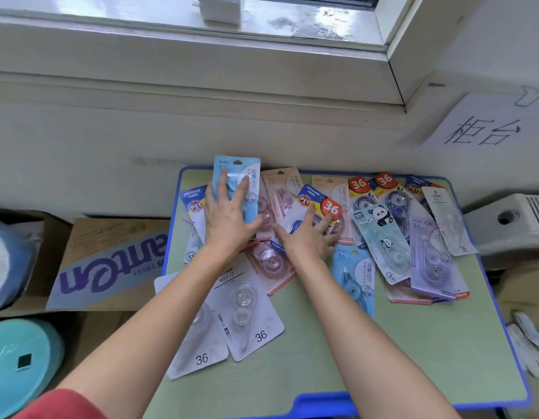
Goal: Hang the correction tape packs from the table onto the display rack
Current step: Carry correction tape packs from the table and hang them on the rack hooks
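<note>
Green table [428, 343]; scattered correction tape packs [380, 234]

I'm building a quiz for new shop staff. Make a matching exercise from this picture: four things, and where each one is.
Things:
1. panda pack
2. box
3. sign
4. left hand

Places:
A. on the wall, far right
B. on the light blue pack
C. left of the table
D. right half of the table, among other packs

Pairs: 1-D, 2-C, 3-A, 4-B

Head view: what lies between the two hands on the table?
In the head view, a pink pack lies between the left hand and the right hand.
</note>
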